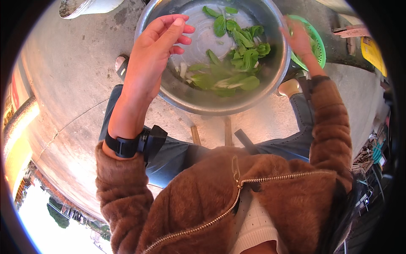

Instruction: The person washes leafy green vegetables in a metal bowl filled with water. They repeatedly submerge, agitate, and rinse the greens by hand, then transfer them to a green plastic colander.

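A wide metal basin (219,108) stands on the floor before me, with loose leafy greens (247,58) in water inside it. The greens have pale stalks and lie mostly in the near and right parts of the basin. Above the basin's left side is my left hand (158,43), with its fingers loosely bent and nothing visible in them. My right hand (298,38), blurred, is over the green plastic colander (320,44) just right of the basin. Some green leaves (314,46) show inside the colander. Whether the right hand holds anything is hidden by the blur.
A white bucket (98,7) is at the upper left on the concrete floor (69,79). At the right are a broken brick-like piece (352,31) and a yellow object (374,55). My feet flank the basin. Wooden legs (228,131) show below it.
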`<state>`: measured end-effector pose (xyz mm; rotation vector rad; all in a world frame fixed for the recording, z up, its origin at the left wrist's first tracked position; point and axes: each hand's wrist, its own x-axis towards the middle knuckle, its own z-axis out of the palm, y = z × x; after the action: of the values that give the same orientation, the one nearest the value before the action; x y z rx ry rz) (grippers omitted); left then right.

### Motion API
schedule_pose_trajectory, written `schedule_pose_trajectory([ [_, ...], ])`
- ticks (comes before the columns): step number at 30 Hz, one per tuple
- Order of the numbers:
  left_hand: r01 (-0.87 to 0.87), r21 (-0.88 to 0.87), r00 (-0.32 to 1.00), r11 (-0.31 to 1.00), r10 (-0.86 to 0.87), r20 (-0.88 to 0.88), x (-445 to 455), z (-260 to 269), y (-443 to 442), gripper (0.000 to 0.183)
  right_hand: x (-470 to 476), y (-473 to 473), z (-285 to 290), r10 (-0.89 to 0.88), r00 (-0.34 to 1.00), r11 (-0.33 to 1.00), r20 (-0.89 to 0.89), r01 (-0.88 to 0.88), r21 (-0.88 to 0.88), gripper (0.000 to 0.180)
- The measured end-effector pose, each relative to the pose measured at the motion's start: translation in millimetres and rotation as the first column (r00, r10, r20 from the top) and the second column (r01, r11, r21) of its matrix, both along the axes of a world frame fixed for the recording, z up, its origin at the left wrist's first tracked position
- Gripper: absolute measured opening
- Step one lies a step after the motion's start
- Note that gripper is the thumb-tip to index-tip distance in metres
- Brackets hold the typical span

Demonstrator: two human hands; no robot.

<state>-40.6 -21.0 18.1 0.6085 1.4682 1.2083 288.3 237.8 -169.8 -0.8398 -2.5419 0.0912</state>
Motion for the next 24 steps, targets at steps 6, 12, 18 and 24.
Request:
schedule_pose_trajectory([
  [6, 0.008, -0.025, 1.0, 1.0, -0.008, 0.002, -2.6, 7.3, -3.3, 0.031, -59.9, -59.3, -97.3, -0.005, 0.777, 0.808, 0.63, 0.374, -0.455, 0.029],
  [12, 0.0, -0.047, 0.999, 0.999, 0.001, 0.036, -10.6, 13.9, -9.2, 0.033, -102.6, -89.6, -126.7, 0.212, 0.842, 0.888, 0.496, 0.046, -0.457, 0.03],
  [18, 0.001, -0.041, 1.0, 0.999, -0.001, 0.019, -11.4, 15.0, -10.4, 0.031, -120.2, -98.1, -136.1, -0.085, 0.841, 0.913, 0.535, 0.28, -0.295, 0.039],
  [24, 0.047, 0.006, 0.99, 0.999, -0.045, -0.135, -5.2, 2.4, -8.6, 0.032, -137.2, -69.3, -105.4, -0.163, 0.914, 0.634, 0.372, 0.385, -0.67, 0.042],
])
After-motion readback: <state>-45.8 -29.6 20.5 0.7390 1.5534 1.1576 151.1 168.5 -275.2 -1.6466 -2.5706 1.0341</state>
